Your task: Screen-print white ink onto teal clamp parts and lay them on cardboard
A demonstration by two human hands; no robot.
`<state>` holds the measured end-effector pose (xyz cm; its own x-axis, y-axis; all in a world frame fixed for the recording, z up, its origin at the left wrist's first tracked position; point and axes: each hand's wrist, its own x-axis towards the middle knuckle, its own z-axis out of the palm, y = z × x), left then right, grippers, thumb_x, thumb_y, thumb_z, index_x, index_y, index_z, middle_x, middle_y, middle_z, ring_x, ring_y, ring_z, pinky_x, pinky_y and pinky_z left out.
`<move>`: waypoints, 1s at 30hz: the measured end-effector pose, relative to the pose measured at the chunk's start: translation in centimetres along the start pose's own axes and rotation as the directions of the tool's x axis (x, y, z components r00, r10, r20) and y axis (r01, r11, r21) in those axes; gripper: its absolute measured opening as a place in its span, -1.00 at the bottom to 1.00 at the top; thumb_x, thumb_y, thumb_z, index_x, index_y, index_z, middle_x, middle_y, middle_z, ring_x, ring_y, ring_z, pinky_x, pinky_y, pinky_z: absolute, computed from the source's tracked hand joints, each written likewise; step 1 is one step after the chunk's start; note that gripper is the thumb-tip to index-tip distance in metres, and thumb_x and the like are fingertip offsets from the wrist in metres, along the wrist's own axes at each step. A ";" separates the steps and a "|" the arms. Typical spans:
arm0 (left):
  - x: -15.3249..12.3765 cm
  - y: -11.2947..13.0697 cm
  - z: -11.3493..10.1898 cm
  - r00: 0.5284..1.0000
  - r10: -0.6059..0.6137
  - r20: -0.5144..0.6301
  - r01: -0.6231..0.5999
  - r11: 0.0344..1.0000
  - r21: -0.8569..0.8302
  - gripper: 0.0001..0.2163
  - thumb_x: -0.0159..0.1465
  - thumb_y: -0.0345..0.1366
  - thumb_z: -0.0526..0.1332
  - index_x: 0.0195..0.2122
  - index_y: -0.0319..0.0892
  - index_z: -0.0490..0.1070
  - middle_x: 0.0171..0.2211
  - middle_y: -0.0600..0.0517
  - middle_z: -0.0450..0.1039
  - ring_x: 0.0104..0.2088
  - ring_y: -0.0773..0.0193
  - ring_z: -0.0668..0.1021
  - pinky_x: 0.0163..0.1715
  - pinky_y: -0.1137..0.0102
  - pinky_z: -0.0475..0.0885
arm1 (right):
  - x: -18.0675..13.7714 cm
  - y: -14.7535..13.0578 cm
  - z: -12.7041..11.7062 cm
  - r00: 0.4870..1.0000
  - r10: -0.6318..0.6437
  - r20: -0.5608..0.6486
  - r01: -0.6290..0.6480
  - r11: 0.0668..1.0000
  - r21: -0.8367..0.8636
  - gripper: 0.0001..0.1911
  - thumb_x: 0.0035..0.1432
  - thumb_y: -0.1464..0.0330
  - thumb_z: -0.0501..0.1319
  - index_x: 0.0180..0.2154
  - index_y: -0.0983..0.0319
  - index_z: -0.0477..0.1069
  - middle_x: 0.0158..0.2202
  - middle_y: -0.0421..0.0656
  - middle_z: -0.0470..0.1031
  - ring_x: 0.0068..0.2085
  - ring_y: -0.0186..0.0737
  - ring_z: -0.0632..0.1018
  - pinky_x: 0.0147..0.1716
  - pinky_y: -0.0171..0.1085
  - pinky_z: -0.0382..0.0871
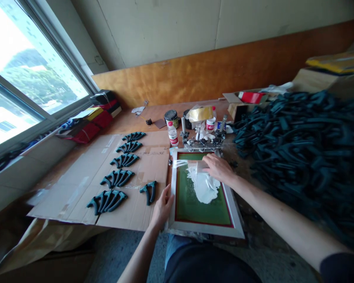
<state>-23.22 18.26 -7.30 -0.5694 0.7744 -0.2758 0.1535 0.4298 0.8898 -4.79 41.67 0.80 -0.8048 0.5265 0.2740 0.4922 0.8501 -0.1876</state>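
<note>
A screen printing frame (206,228) with a pale metal border and green mesh lies in front of me. White paste (205,188) is spread over the upper middle of its mesh. My right hand (218,167) grips a squeegee (187,166) laid across the mesh at the paste's upper edge; part of the tool is hidden by the fingers. My left hand (163,206) is curled against the frame's left edge, its fingertips partly hidden. Just left of that hand, a few dark green curved handle-like parts (149,192) lie on cardboard (73,188).
Several fanned groups of dark parts (107,201) lie in a column on the cardboard. A large heap of such parts (292,145) rises at right. Behind the frame stand a clamp fixture (203,143), a bottle (172,134) and a tin (171,116). A window is at left.
</note>
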 end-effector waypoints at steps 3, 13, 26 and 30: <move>0.3 -0.2 -0.1 1.000 0.000 0.011 -0.001 1.000 0.028 -0.49 0.19 -0.05 0.19 0.16 -0.10 0.31 -0.24 -0.02 0.56 -0.21 0.12 0.56 -0.21 0.34 0.42 | -2.4 -1.4 1.0 0.988 -0.105 0.115 0.100 0.994 0.047 -0.93 0.13 0.48 0.17 -0.32 0.24 0.42 -0.32 -0.09 0.47 -0.21 -0.12 0.45 -0.22 -0.23 0.33; 0.4 -0.8 -0.1 0.997 0.056 0.057 -0.052 0.997 -0.059 -0.48 0.25 0.00 0.12 0.15 -0.18 0.30 -0.21 -0.06 0.55 -0.21 0.14 0.56 -0.24 0.36 0.42 | -5.9 -1.1 -0.6 0.941 -0.303 0.149 0.271 0.942 0.199 -0.83 0.08 0.53 0.12 -0.38 0.19 0.44 -0.39 -0.15 0.47 -0.27 -0.16 0.44 -0.27 -0.23 0.31; -0.7 3.8 -2.6 0.985 -0.015 0.170 0.047 0.981 -0.187 -0.24 0.10 0.10 0.25 0.26 -0.14 0.13 -0.52 0.15 0.37 -0.59 0.40 0.35 -0.63 0.52 0.16 | -0.4 -0.2 -2.1 0.997 -0.022 -0.073 0.031 0.992 0.125 -0.45 0.13 0.27 0.27 0.17 0.03 0.27 -0.13 -0.16 0.52 -0.15 -0.15 0.52 -0.19 -0.23 0.41; -1.9 9.6 -4.7 0.983 0.025 0.183 0.038 0.941 -0.337 -0.42 0.17 0.15 0.15 0.07 -0.15 0.37 -0.41 0.07 0.47 -0.47 0.35 0.45 -0.51 0.50 0.27 | 1.6 3.6 -4.3 0.956 0.175 -0.236 -0.164 0.984 0.065 -0.48 0.22 0.15 0.16 0.19 0.09 0.26 -0.16 -0.10 0.52 -0.25 -0.13 0.53 -0.30 -0.25 0.37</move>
<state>-24.42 18.71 3.45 -0.4081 0.8568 -0.3151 -0.1494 0.2778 0.9490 -2.94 45.62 4.60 -0.6046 0.6560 0.4518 0.5951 0.7490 -0.2914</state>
